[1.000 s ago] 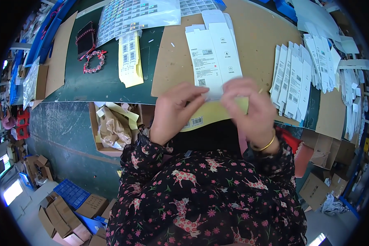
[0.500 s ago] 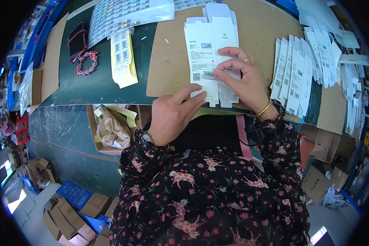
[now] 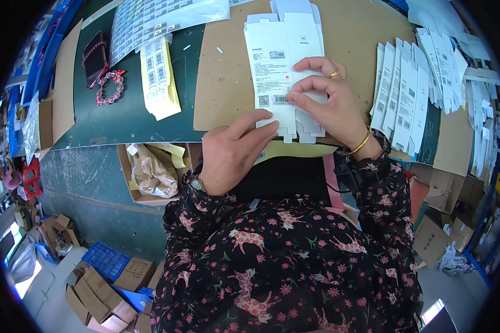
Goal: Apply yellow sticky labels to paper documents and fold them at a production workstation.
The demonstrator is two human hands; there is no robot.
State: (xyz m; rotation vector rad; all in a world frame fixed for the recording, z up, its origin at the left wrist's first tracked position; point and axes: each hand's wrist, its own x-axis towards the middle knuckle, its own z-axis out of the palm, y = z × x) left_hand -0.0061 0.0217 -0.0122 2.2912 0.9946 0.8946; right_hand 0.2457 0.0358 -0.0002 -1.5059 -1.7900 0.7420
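Observation:
Flat, unfolded white cartons lie on a brown cardboard sheet in front of me, the top carton (image 3: 265, 41) showing printed text and a square code. A small barcode label (image 3: 280, 100) lies against that carton's lower part. My right hand (image 3: 339, 111) is closed in a pinch at the label's right end, thumb and index fingertips together. My left hand (image 3: 228, 152) rests its outstretched fingers on the carton's lower left corner, holding nothing. Another white carton (image 3: 303, 53) lies partly under my right hand.
A yellow-backed stack of barcode labels (image 3: 158, 77) lies to the left, below a sheet of shiny stickers (image 3: 150, 28). Beyond it are a bead bracelet (image 3: 110, 89) and a dark phone (image 3: 96, 58). More flat cartons (image 3: 400, 94) fan out at right. An open box (image 3: 153, 172) holds crumpled paper.
The barcode label has gone from slightly tilted to lying level against the carton, my right fingers still at its end. My left hand stays at the corner. The whole view has shifted slightly.

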